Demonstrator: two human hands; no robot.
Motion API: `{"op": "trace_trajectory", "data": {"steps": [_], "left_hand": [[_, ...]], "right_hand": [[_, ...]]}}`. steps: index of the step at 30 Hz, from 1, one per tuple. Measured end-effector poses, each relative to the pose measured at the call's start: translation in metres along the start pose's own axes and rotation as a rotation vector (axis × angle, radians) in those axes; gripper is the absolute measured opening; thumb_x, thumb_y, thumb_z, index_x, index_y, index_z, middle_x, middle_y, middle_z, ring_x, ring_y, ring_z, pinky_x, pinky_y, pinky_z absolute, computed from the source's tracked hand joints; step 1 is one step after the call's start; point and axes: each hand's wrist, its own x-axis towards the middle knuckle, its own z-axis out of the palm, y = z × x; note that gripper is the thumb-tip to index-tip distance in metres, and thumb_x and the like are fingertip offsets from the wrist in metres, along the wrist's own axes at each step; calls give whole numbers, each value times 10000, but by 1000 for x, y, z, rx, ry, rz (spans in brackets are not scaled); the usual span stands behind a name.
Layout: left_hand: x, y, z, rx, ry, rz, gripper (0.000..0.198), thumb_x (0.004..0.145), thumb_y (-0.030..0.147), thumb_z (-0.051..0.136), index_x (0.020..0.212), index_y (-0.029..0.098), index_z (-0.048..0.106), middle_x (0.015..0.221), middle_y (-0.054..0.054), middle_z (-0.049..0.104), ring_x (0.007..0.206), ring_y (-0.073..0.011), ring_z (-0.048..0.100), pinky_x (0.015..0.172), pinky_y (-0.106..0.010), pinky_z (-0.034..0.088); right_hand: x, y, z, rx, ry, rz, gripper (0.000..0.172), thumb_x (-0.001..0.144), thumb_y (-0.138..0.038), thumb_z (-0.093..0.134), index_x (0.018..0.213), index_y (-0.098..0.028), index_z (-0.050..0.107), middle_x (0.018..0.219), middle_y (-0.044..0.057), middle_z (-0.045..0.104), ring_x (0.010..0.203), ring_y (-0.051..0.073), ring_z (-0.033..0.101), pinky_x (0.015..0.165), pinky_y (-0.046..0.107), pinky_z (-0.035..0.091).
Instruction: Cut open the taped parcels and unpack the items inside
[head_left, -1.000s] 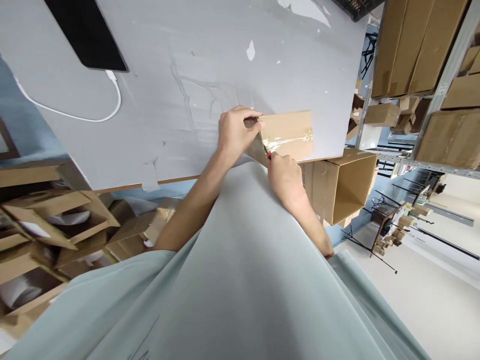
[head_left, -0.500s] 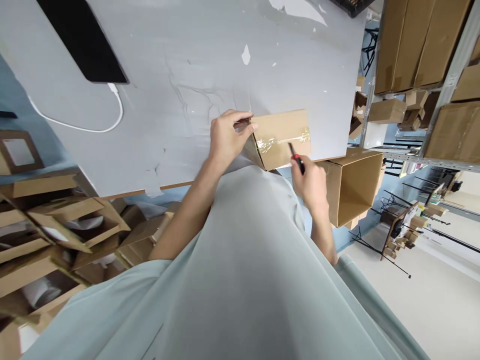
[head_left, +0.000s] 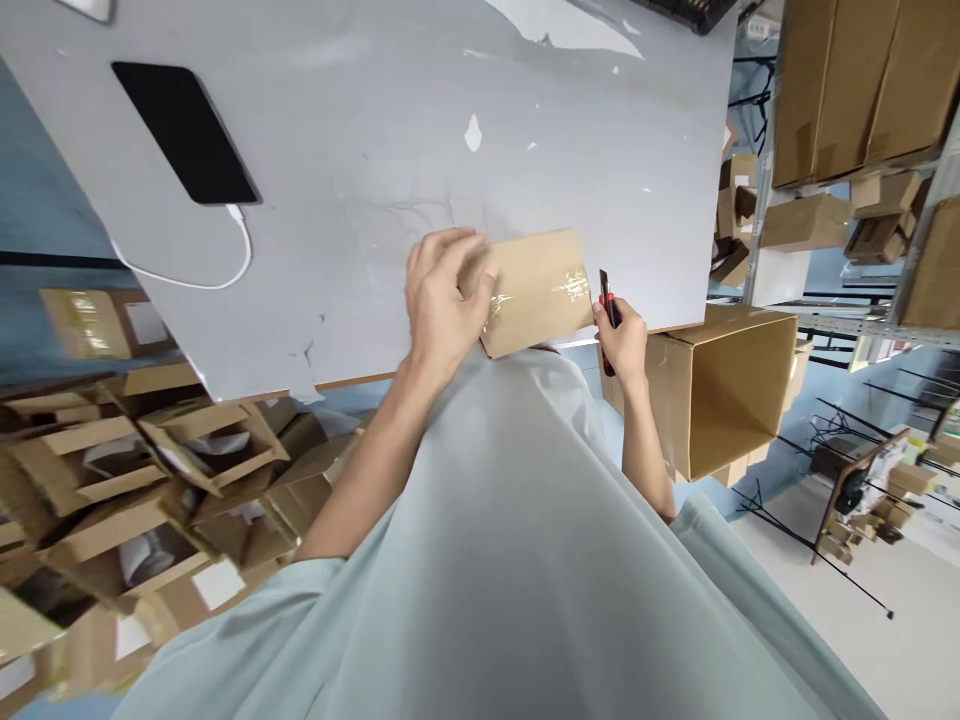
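A small brown cardboard box with shiny clear tape across it rests at the table's near edge, against my shirt. My left hand grips its left end, thumb on the top face and fingers over the far side. In my right hand is a black and red utility knife, its dark tip pointing away from me. The knife is just off the box's right end, apart from it.
A black phone with a white cable lies on the grey table. An open carton stands beyond the table's right edge. Several opened boxes crowd the floor at left. Shelves with cartons rise at right.
My right hand has drawn the knife off the box's top to its right side. The box has shifted slightly left and turned in my left hand. The view has moved a little.
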Motion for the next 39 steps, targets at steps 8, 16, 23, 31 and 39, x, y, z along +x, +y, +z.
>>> {"op": "trace_trajectory", "data": {"steps": [8,16,23,31,39], "left_hand": [[54,40,70,135,-249,58,468,997,337,706,1464,375,712,1525,-75,715,1510,-381,600,1376,-668,424],[52,29,76,246,-288,-55,592,968,362,732,1551,316,637,1573,-103,686,1603,-408,537,1465,-691,212],[54,22,76,181,-268,-57,529,935,449,795,1440,331,692,1546,-76,726,1641,-426,511,1464,-731,188],[53,20,80,77,-240,-84,518,909,631,822,1354,386,724,1502,-32,752,1672,-399,473,1489,-698,180],[54,11,88,182,-283,-48,960,939,1023,362,1490,285,632,1528,-1,764,1754,-251,328,1480,-561,133]], "right_hand": [[4,11,6,119,-93,-54,385,1125,-589,533,1101,-260,731,883,27,772,812,241,688,837,337,524],[10,4,-4,166,-162,-162,362,1173,-453,460,1286,-245,732,1152,96,804,1075,280,751,986,383,574],[20,-23,-19,-34,-305,-209,393,1203,-347,431,1478,-241,691,1288,121,755,1154,293,756,1012,380,577],[21,-35,-17,-119,-327,-171,336,1214,-299,443,1376,-218,726,1235,110,768,1086,271,749,966,355,555],[14,-46,-13,-206,-306,-94,340,1225,-340,413,1335,-217,710,1216,129,757,1064,289,741,973,398,550]]}}
